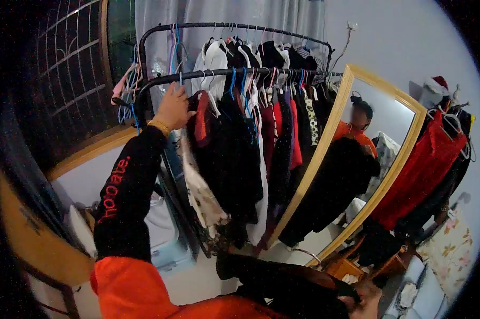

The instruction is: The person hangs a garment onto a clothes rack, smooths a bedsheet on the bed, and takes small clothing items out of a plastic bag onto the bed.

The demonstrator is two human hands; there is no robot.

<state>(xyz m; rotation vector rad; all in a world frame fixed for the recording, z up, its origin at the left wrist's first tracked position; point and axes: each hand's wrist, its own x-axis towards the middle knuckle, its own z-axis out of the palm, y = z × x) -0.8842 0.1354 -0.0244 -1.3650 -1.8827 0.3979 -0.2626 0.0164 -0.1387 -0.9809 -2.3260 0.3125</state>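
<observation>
The left hand (172, 110) is raised at the front rail (229, 71), near its left end; whether it grips anything, I cannot tell. The right hand (366, 302) clutches a black garment (282, 279), low before the mirror (351, 170). Best part the hung clothes (240, 154) gently, keeping the hook (310, 254) free. Red sleeve lettering (114, 187) ends "olate."

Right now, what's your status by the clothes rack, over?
Left hand at front rail. Right hand gripping black garment, hanger hook showing. Hanging clothes crowd the rail.
</observation>
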